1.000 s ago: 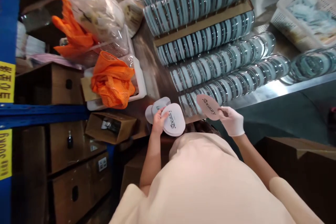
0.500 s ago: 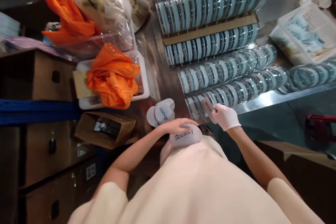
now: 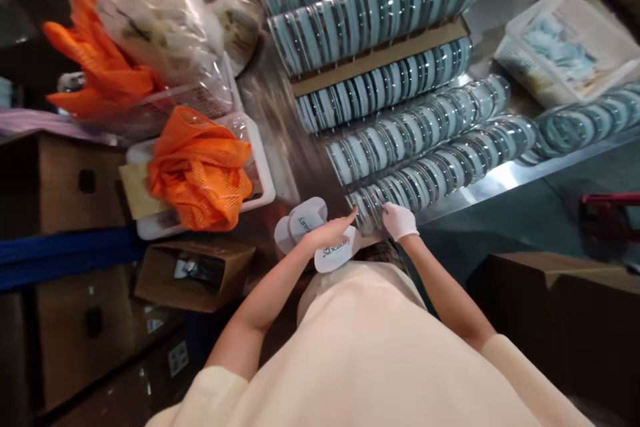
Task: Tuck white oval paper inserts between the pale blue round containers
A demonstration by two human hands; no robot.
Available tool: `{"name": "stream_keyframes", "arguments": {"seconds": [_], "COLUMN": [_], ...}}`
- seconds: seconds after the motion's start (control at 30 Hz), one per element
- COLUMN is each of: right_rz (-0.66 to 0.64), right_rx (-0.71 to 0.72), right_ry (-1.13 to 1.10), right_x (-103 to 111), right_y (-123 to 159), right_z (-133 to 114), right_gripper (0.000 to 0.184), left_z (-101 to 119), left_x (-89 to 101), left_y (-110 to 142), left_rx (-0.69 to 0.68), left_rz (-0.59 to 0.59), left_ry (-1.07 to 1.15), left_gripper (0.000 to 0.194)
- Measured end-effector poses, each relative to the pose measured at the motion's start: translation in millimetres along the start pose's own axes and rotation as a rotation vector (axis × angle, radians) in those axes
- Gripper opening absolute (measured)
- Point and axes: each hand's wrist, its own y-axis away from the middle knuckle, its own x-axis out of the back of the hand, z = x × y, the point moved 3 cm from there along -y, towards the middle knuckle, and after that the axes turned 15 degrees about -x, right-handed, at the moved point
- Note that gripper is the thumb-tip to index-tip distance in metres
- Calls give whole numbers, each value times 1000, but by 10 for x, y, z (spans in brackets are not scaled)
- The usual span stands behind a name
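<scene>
My bare left hand (image 3: 330, 233) lies over a white rounded card (image 3: 334, 259) with dark lettering, close against my shirt. Its index finger stretches toward the near end of the front row of clear round cases (image 3: 440, 170); the thumb is hidden. The hand seems to hold the card. My right hand (image 3: 400, 221), in a white glove, is at the near edge of that row with its fingers pinched together. What they grip is hidden. More printed white cards (image 3: 307, 217) overlap on the metal table (image 3: 283, 127), just left of my left hand.
Several more rows of clear cases (image 3: 380, 13) stand behind, with a cardboard strip (image 3: 380, 57) between two. Orange mesh fabric (image 3: 203, 170) lies in a white tray (image 3: 263, 160) at left. A white basket (image 3: 520, 53) stands at right. Cardboard boxes (image 3: 195, 273) flank the table.
My right hand has moved left to the row's near end; the printed card it held no longer shows. My left hand has shifted left, its index finger now pointing at the cases. The view has tilted slightly.
</scene>
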Motion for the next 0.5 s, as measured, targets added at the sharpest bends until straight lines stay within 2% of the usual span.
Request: {"name": "stream_keyframes", "arguments": {"seconds": [0.2, 0.3, 0.4, 0.5], "right_rz": [62, -71, -202, -343], "right_rx": [-2, -22, -44, 87], "right_ry": [-406, -447, -468, -636], "right_x": [-508, -648, -664, -635], "right_y": [37, 46, -10, -84], "right_z": [92, 102, 137, 199], "right_gripper": [44, 46, 50, 48], "left_z": [64, 93, 82, 37], "left_x": [-24, 30, 115, 173], "left_y": [69, 160, 227, 227], "left_rx": [103, 168, 191, 234], "left_rz": [-139, -191, -203, -235], "left_ry": [-72, -97, -124, -166], "left_gripper": [92, 94, 93, 90]}}
